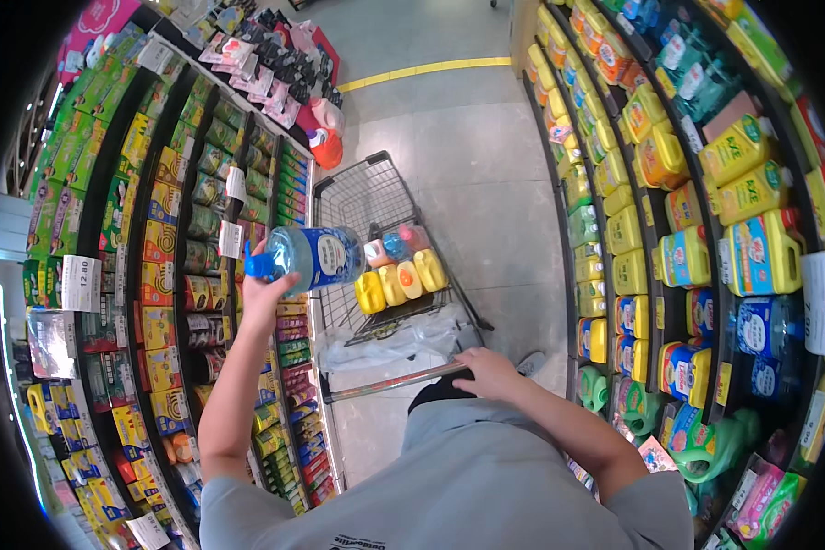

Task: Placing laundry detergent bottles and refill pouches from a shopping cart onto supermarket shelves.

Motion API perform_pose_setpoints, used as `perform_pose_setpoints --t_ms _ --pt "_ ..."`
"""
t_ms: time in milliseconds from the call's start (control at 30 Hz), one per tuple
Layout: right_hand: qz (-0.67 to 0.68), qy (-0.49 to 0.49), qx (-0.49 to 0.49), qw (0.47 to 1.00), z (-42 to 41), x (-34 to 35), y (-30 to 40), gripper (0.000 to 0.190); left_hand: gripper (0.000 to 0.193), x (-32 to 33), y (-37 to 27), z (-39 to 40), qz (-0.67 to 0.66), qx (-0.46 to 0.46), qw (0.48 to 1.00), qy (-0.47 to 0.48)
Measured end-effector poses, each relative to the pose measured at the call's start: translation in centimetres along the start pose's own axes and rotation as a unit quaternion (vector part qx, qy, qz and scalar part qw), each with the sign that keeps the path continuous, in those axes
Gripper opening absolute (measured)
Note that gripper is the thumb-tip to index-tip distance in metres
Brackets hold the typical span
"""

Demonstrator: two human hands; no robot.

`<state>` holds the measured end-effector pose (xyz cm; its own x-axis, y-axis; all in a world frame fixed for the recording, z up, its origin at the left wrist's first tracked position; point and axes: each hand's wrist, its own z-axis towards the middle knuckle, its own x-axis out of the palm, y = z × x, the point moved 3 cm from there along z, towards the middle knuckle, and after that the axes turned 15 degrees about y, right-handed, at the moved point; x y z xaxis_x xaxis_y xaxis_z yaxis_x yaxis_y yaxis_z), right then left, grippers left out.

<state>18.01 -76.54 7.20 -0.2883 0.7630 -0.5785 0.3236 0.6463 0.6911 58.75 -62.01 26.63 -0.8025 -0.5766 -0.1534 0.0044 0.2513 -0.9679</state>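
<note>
My left hand (273, 278) grips a large clear bluish plastic bottle (326, 259) by the shoulder near its blue cap. The bottle lies almost level, its blue and white label turned up, above the left side of a wire shopping cart (366, 180). On the cart's handlebar (399, 382) rests my right hand (488, 373), its fingers curled over the right end. Several yellow bottles (402, 281) lie in a row inside the cart. Beyond them are a blue bottle (394, 245), a pink one (414, 236) and a white one with a pinkish top (377, 253).
A shelf rack of boxed and canned goods (159, 251) runs close along the left. Shelves of cleaner jugs (684, 254) line the right. Grey floor tiles (485, 151) lead ahead to a yellow floor strip (426, 69). Pink and black packs (268, 75) stand at the far left.
</note>
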Motion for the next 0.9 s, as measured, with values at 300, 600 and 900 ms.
perform_pose_setpoints --t_ms 300,600,900 --pt "0.741 -0.15 -0.213 0.619 -10.1 -11.6 1.1 0.094 0.11 21.7 -10.0 -9.1 -0.177 -0.037 0.968 0.174" --pt "0.73 -0.334 -0.41 0.432 -29.4 -8.9 -5.7 0.077 0.141 44.5 -9.3 -12.1 -0.04 0.143 0.865 0.479" --pt "0.731 -0.471 -0.303 0.39 -42.9 -6.2 -7.8 0.05 0.142 61.0 -12.9 -16.4 -0.13 0.283 0.693 0.651"
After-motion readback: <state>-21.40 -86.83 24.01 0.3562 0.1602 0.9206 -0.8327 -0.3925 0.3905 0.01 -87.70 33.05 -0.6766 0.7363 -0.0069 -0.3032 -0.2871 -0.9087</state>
